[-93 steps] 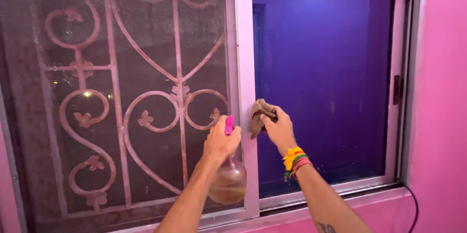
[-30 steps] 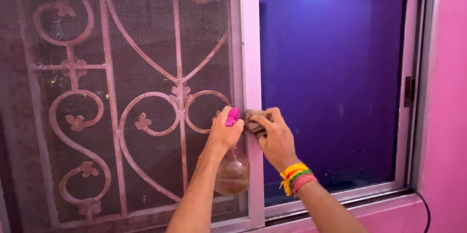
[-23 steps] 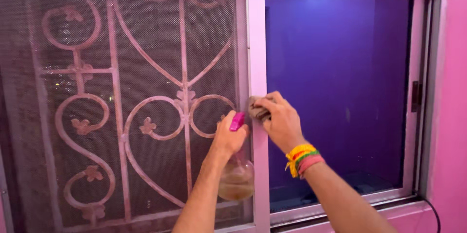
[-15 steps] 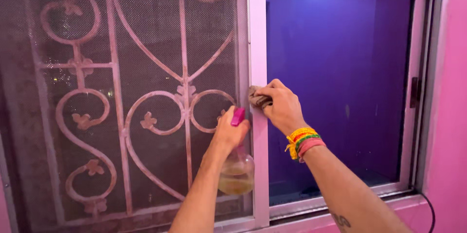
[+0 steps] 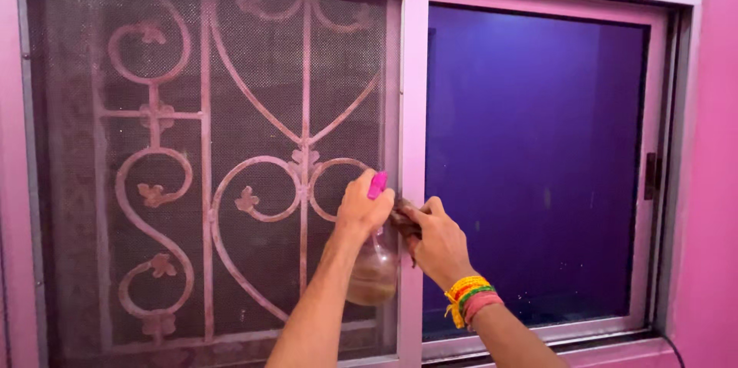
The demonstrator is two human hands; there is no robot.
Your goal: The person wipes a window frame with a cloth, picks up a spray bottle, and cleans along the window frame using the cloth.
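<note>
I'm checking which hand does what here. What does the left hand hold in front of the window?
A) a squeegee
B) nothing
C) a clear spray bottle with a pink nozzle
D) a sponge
C: the left hand grips a clear spray bottle with a pink nozzle and brownish liquid, while the right hand presses a brown cloth on the window frame.

The left hand (image 5: 363,207) holds a round spray bottle (image 5: 373,272) with a pink top, right in front of the middle window post (image 5: 415,68). The right hand (image 5: 438,241) presses a brown rag (image 5: 401,218) against that post, just beside the bottle.
</note>
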